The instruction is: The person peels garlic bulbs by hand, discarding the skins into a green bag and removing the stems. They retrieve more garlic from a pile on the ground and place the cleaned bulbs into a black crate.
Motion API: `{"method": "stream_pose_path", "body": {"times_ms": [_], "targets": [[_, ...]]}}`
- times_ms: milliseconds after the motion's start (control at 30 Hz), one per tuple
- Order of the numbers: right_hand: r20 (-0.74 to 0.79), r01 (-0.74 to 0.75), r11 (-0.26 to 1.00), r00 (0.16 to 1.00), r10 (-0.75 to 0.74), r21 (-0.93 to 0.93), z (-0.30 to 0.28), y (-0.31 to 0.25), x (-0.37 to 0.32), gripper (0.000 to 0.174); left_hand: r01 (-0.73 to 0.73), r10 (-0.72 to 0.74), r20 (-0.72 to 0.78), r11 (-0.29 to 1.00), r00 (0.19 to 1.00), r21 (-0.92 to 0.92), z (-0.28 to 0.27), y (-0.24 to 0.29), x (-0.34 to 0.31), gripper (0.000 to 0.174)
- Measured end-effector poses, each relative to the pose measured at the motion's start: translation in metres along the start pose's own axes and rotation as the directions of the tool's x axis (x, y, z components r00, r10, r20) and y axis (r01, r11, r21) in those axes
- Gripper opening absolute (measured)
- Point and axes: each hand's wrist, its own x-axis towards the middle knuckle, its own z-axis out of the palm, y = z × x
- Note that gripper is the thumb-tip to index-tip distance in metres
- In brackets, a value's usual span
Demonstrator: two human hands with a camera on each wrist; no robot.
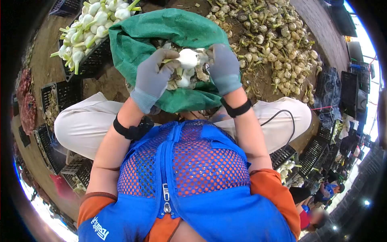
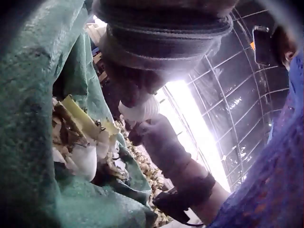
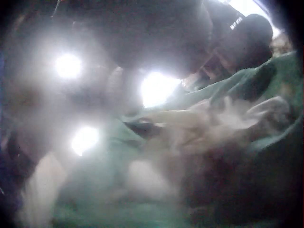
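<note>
A white garlic bulb (image 1: 188, 59) with a short green stem is held between both gloved hands. My left hand (image 1: 153, 76), in a grey glove, pinches it at the stem side. At the other end my right hand (image 1: 224, 67), gloved too, pinches the papery brownish outer skin (image 1: 201, 57). Both are above the mouth of a green woven sack (image 1: 173, 20). Inside the sack lie peelings (image 2: 78, 118) and a white piece of garlic (image 1: 184, 79). The left wrist view shows the bulb (image 2: 144, 110) between the hands; the right wrist view is hazy with glare.
A black crate (image 1: 90, 62) heaped with clean white garlic (image 1: 94, 18) stands at upper left. Unpeeled garlic (image 1: 278, 44) is piled on the ground at upper right. More black crates (image 1: 66, 97) line both sides. Another person (image 1: 330, 190) is at lower right.
</note>
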Motion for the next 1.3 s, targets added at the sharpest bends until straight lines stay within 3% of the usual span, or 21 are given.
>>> {"method": "stream_pose_path", "body": {"times_ms": [33, 133, 267, 333, 367, 400, 467, 500, 600, 633, 733, 767, 800, 867, 900, 1000, 1033, 1067, 1133, 1233, 1300], "targets": [[0.049, -0.025, 0.999, 0.998, 0.027, -0.042, -0.005, 0.0, -0.002, 0.017, 0.072, -0.073, -0.001, 0.994, 0.997, -0.082, -0.001, -0.002, 0.0, 0.022], [0.261, -0.084, 0.974, 0.955, 0.139, -0.211, -0.008, 0.001, 0.0, 0.019, 0.01, -0.038, -0.09, 0.958, 0.995, -0.287, -0.006, 0.006, 0.003, 0.025], [0.146, 0.067, 0.983, 0.985, -0.092, 0.172, -0.016, 0.004, -0.004, 0.025, 0.178, -0.216, 0.035, 0.69, 0.976, -0.702, -0.027, 0.006, 0.014, 0.024], [-0.059, 0.224, 0.874, 0.974, -0.221, 0.432, -0.021, 0.0, 0.003, 0.032, 0.177, -0.231, -0.009, 0.769, 0.973, -0.614, -0.029, 0.008, 0.014, 0.023], [0.099, -0.053, 0.741, 0.995, -0.018, 0.669, -0.028, -0.012, 0.002, 0.036, 0.176, -0.233, -0.042, 0.83, 0.971, -0.53, -0.026, 0.011, 0.013, 0.023], [0.1, -0.076, 0.681, 0.995, 0.004, 0.728, -0.038, -0.026, 0.004, 0.037, 0.176, -0.229, -0.069, 0.879, 0.971, -0.443, -0.023, 0.013, 0.013, 0.024], [0.103, -0.12, 0.553, 0.993, 0.062, 0.825, -0.051, -0.05, 0.007, 0.038, -0.002, -0.026, -0.103, 0.964, 0.994, -0.266, -0.016, 0.007, 0.011, 0.025], [0.057, -0.085, 0.57, 0.996, 0.068, 0.817, -0.044, -0.053, 0.008, 0.034, -0.098, 0.081, -0.102, 0.98, 0.991, -0.174, -0.012, 0.005, 0.011, 0.026], [0.185, -0.269, 0.34, 0.948, 0.259, 0.901, -0.035, -0.041, 0.013, 0.025, -0.197, 0.155, -0.206, 0.959, 0.966, -0.203, -0.003, 0.012, 0.01, 0.017], [0.225, -0.341, 0.224, 0.879, 0.421, 0.913, -0.027, -0.033, 0.014, 0.02, -0.141, 0.078, -0.218, 0.947, 0.973, -0.288, -0.005, 0.012, 0.01, 0.019], [0.013, -0.075, 0.825, 0.997, 0.081, 0.56, -0.017, 0.009, 0.009, 0.025, 0.009, -0.119, -0.152, 0.817, 0.981, -0.577, -0.013, 0.007, 0.015, 0.024], [-0.02, 0.052, 0.841, 0.999, -0.049, 0.539, -0.017, 0.009, 0.006, 0.025, 0.059, -0.157, -0.081, 0.726, 0.984, -0.686, -0.014, 0.006, 0.016, 0.027], [0.052, 0.001, 0.816, 0.998, -0.038, 0.577, -0.02, 0.01, 0.004, 0.024, 0.113, -0.185, -0.003, 0.615, 0.983, -0.78, -0.015, 0.004, 0.017, 0.029], [0.189, -0.106, 0.764, 0.982, -0.021, 0.637, -0.038, 0.001, 0.005, 0.022, 0.204, -0.226, 0.088, 0.564, 0.97, -0.8, -0.011, 0.002, 0.021, 0.031], [0.201, -0.191, 0.787, 0.976, 0.087, 0.586, -0.048, -0.011, 0.006, 0.02, 0.231, -0.229, 0.12, 0.555, 0.966, -0.799, -0.01, 0.002, 0.022, 0.03], [0.164, -0.206, 0.487, 0.978, 0.128, 0.848, -0.044, -0.004, 0.008, 0.03, 0.215, -0.16, 0.146, 0.657, 0.976, -0.723, -0.006, 0.007, 0.024, 0.031], [0.312, -0.321, 0.037, 0.938, 0.147, 0.946, -0.05, -0.009, 0.002, 0.038, 0.195, -0.119, 0.157, 0.697, 0.98, -0.69, 0.002, 0.011, 0.024, 0.032], [0.337, -0.29, -0.391, 0.94, 0.057, 0.873, -0.035, -0.007, -0.001, 0.042, 0.203, -0.138, 0.153, 0.764, 0.979, -0.612, 0.013, 0.038, 0.021, 0.039], [0.498, -0.35, -0.643, 0.865, 0.057, 0.681, -0.034, -0.01, -0.005, 0.04, 0.093, -0.009, 0.193, 0.899, 0.981, -0.428, 0.024, 0.047, 0.021, 0.036], [0.465, -0.181, -0.687, 0.849, 0.252, 0.704, -0.048, 0.005, -0.023, 0.033, 0.009, -0.001, 0.221, 0.999, 0.975, -0.032, 0.031, 0.023, 0.024, 0.03], [0.326, -0.045, -0.633, 0.884, 0.335, 0.773, -0.09, 0.021, -0.043, 0.026, -0.392, 0.307, 0.324, 0.888, 0.895, 0.242, 0.036, -0.005, 0.029, 0.03]]}}
